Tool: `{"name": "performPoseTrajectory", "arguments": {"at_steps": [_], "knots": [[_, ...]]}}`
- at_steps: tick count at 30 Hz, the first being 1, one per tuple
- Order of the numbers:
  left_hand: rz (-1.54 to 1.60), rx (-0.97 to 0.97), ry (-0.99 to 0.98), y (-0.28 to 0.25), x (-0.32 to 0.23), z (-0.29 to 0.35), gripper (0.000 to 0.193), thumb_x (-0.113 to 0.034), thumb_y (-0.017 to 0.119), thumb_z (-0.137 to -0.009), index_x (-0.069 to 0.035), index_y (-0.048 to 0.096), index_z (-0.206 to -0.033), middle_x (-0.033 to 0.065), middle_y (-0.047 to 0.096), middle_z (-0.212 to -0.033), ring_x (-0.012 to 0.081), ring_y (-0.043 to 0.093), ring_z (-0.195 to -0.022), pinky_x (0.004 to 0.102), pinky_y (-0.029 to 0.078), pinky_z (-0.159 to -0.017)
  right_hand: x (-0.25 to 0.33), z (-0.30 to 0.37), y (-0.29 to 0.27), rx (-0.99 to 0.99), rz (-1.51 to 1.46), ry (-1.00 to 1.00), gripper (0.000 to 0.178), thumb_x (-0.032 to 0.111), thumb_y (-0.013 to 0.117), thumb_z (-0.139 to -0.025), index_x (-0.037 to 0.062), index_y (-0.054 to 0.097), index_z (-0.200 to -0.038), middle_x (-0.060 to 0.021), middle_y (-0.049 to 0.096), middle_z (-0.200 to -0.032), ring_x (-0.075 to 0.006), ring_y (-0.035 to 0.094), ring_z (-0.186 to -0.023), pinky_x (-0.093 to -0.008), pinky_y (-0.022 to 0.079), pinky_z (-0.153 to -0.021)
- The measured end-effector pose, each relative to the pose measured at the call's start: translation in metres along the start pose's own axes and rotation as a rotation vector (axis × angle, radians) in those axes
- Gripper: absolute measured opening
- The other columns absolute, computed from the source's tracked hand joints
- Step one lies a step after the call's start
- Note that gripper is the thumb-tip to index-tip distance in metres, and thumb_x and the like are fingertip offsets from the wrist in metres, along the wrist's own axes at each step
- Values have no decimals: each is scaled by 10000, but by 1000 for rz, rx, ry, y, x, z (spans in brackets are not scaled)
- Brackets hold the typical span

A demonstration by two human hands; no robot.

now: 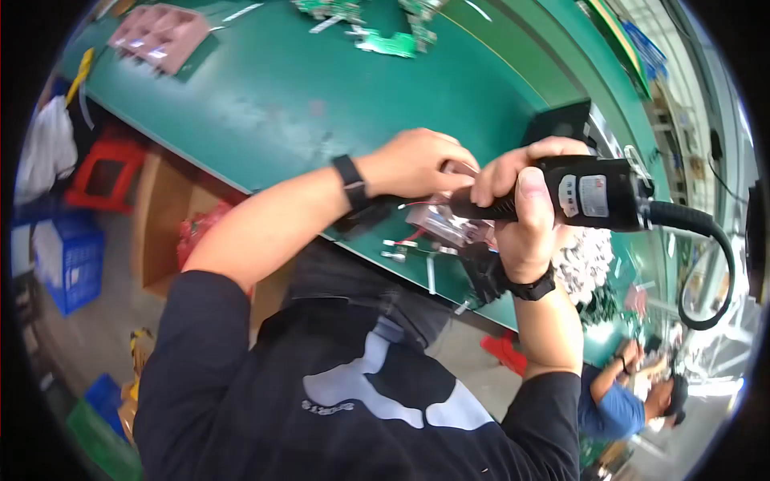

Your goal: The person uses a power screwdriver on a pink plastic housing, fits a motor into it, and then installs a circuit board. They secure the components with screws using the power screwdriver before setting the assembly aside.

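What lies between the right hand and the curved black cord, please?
The head view shows the labelled part of the black handheld tool between the right hand and the cord.

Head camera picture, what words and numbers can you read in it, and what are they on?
I don't copy printed words, but here's where they are:
Black corded tool in the right hand: a white sticker and a silver sticker, print too small and blurred to read.
Dark shirt: small pale lettering on the front.
Elsewhere, I can make out none.
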State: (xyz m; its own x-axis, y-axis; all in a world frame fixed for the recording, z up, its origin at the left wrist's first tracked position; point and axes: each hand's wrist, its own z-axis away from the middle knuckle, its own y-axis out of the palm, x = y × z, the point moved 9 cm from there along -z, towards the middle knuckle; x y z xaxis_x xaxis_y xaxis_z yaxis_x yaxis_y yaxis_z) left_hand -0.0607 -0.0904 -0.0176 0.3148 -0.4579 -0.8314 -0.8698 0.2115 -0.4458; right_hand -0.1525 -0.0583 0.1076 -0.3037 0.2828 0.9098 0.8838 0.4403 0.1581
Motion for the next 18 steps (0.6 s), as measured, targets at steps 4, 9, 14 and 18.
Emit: {"name": "performPoseTrajectory", "arguments": {"at_steps": [4,9,14,18], "knots": [[55,53,14,29,-6,-19,251,-344,739,-924,-150,802,-1071,78,766,-989,285,728,-915,384,578,-811,23,8,-30,-21,64,-59,323,180,643,-978,59,469,-1222,-132,574,-775,-260,574,-615,-421,528,-612],[161,3,-16,21,-6,-22,243,-303,738,-926,-118,797,-1072,90,753,-1037,279,715,-963,382,566,-867,32,7,-34,-17,89,-72,321,219,629,-989,63,476,-1224,-115,567,-775,-246,557,-591,-417,522,-596],[258,31,215,-25,-34,-16,219,-236,739,-922,-108,792,-1093,83,740,-1119,264,702,-1028,383,554,-919,75,5,-33,-106,17,-152,365,335,597,-1001,57,498,-1215,-88,550,-770,-215,535,-570,-387,486,-550],[334,173,249,4,-56,-15,231,-138,784,-888,-89,780,-1114,74,703,-1208,247,675,-1095,378,531,-965,107,14,-55,-154,-6,-196,402,379,582,-998,44,517,-1211,-78,536,-765,-195,513,-562,-367,465,-530]]}}
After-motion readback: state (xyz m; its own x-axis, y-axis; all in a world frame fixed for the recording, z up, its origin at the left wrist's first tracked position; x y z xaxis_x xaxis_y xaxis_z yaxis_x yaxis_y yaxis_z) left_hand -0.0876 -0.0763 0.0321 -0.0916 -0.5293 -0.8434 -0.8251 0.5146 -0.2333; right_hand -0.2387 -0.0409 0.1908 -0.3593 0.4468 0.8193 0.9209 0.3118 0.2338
